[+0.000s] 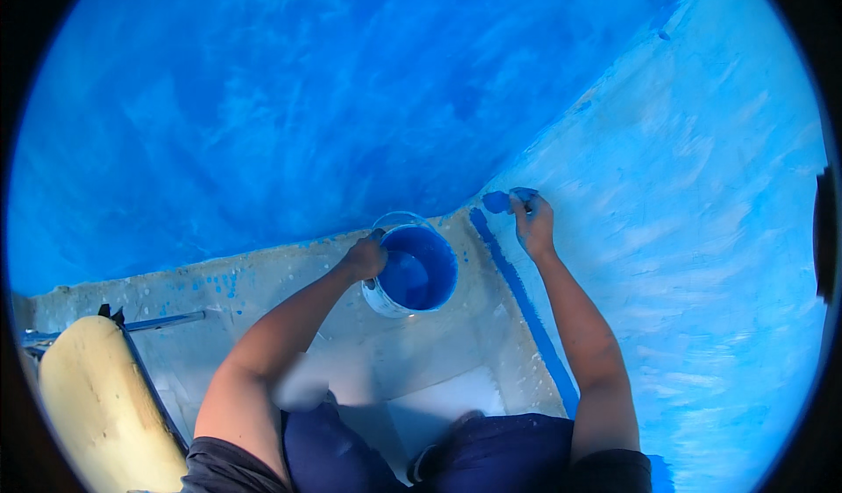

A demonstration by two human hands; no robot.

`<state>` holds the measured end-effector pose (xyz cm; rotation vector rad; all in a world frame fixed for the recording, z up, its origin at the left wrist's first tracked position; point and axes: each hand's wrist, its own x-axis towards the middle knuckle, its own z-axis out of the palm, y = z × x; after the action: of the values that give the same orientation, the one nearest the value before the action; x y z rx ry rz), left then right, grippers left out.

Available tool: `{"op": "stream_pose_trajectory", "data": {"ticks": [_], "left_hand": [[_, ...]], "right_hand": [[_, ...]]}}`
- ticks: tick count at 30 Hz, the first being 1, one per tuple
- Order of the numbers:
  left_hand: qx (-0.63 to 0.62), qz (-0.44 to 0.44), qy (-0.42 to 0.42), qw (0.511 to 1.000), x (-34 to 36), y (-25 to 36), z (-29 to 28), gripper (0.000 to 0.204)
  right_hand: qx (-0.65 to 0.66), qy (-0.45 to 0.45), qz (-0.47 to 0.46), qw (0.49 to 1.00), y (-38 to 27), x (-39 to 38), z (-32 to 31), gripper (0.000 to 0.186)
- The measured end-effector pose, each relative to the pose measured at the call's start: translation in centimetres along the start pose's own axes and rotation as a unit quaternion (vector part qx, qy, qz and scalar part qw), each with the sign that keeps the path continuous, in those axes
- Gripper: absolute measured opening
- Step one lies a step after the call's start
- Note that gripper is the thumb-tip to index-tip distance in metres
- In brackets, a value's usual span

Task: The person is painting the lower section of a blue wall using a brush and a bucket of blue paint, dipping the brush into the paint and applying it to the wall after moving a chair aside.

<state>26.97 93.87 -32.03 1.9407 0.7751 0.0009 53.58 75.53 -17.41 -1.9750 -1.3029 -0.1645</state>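
My left hand (367,257) is closed on the rim of a white bucket (383,303), whose wire handle arcs over its far side. Blue paint (405,278) covers the inner wall and lies in the bottom. Farther right, my right hand (533,222) pinches a paintbrush (521,196) at the right wall, low beside the corner. Its head is coated in blue, and my fingers hide part of the handle. A dark blue painted strip (526,313) runs along the foot of that wall, from near the corner back toward me.
A deep blue wall (263,125) rises ahead and meets the paler, streaky right wall (693,256) at a corner. The grey floor (465,344) has blue drips along its far edge. At the left stand a cream padded seat (101,401) and a metal bar (167,321).
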Motion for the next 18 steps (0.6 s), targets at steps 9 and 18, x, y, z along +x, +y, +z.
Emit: {"op": "stream_pose_trajectory", "data": {"ticks": [9,18], "left_hand": [[0.111,0.01,0.045,0.993,-0.7,-1.3,0.2,0.051],[0.07,0.082,0.099,0.989,-2.2,0.7,0.9,0.049]], "right_hand": [[0.004,0.036,0.137,0.99,4.0,-2.6,3.7,0.015],[-0.05,0.062,0.119,0.99,11.4,-4.0,9.1,0.022]]}}
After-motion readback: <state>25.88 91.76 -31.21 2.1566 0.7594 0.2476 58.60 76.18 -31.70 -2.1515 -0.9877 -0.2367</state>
